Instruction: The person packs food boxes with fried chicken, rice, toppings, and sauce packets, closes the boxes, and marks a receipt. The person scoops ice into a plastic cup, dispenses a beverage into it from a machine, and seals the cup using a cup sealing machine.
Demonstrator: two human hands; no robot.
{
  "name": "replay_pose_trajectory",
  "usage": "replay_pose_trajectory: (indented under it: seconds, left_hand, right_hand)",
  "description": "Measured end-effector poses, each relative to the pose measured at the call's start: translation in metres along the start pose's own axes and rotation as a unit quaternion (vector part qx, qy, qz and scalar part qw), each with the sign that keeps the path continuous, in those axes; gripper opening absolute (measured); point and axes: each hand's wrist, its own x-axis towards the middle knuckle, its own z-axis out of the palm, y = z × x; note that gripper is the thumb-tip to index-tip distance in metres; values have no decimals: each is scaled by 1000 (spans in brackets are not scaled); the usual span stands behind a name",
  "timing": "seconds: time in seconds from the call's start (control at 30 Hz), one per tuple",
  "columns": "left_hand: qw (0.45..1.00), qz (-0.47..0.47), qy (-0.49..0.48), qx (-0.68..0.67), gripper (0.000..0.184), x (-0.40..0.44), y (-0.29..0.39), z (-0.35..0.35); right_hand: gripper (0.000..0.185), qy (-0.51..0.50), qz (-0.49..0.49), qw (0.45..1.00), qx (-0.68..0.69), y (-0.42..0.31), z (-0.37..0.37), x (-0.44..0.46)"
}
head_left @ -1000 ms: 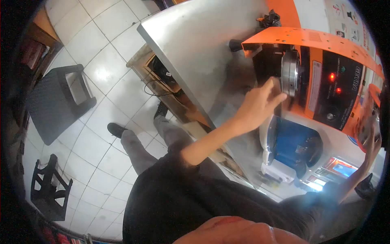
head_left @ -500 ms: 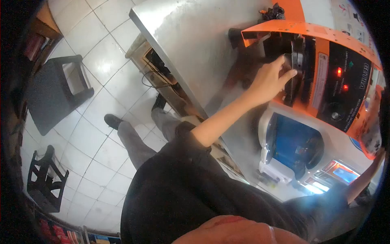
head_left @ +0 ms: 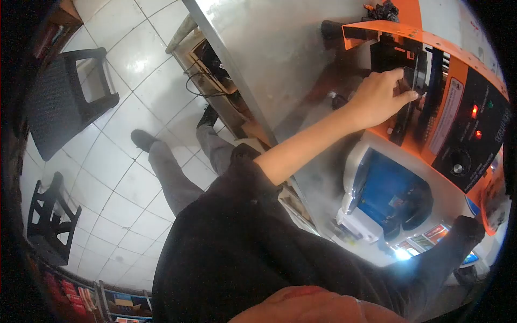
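Note:
My left hand reaches across the metal tabletop into an orange machine with a black control panel, which looks like a cup sealer. Thumb and fingers close on a dark, flat handle at the front of its mechanism. Two red lights glow on the panel, above a round dial. My right arm stretches toward the right edge in a dark sleeve, but no right hand shows.
A white machine with a blue front stands beside the orange one. The metal table has a sharp edge over open shelving. A dark chair and a black stool stand on the tiled floor.
The view has shifted, so the orange machine sits farther right. My left hand keeps its grip at the handle. My right forearm, visible before at the right edge, no longer shows.

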Motion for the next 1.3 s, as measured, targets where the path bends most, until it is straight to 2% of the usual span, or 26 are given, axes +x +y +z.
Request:
replay_pose_trajectory:
  seconds: [0.1,0.3,0.53,0.7,0.77,0.83,0.97,1.03,1.07,1.2,1.3]
  left_hand:
    - [1000,20,10,-12,30,-2,-1,1]
    - [999,-1,5,-42,28,-2,-1,2]
    - [1000,-6,-9,-10,27,-4,0,4]
    - [1000,-20,-15,-15,27,-4,7,2]
    - [999,-29,-19,-14,28,-5,7,2]
    - [999,-48,-7,-5,33,-5,11,2]
    - [996,-89,-18,-19,36,-8,26,1]
    - [996,-81,0,-35,32,-7,23,8]
    - [996,-69,23,-61,28,-6,20,9]
    - [992,-110,-24,-64,38,-3,19,8]
    - [991,-121,-24,-52,38,-3,23,11]
  right_hand:
    - [31,4,12,1000,17,5,3,-1]
    - [25,17,40,998,44,16,-2,3]
    - [20,46,84,991,91,31,-4,1]
    - [20,91,144,969,180,46,-10,0]
    - [21,126,177,944,248,52,-13,1]
    - [22,182,209,897,346,56,-18,1]
    - [25,314,239,745,538,58,-29,-5]
    - [27,347,204,672,621,62,-31,-19]
    - [28,286,112,667,679,70,-34,-31]
    - [30,390,115,647,645,-37,-37,-81]
    - [37,362,46,648,668,-81,-33,-148]
